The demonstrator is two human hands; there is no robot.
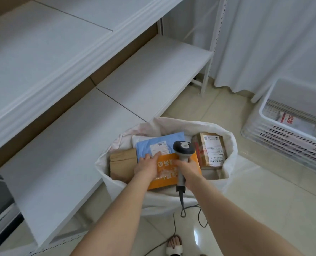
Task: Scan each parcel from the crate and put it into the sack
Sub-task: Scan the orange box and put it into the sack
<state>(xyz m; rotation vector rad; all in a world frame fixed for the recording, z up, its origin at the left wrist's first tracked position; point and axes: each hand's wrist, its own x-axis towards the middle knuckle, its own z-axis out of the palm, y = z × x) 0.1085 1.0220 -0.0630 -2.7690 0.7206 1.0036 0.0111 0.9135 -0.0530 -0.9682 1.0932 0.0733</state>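
Observation:
A white sack stands open on the floor with several parcels inside. My left hand holds the left edge of an orange parcel over the sack's mouth. My right hand grips the handle of a grey barcode scanner, whose head points away from me above the orange parcel. Under it lie a blue mailer with a white label, a brown paper parcel at the left and a taped cardboard box at the right. The white slatted crate sits at the right with a white bagged parcel inside.
White shelving runs along the left and behind the sack. The scanner's cable trails down onto the tiled floor. A white curtain hangs behind the crate. A sandalled foot shows at the bottom.

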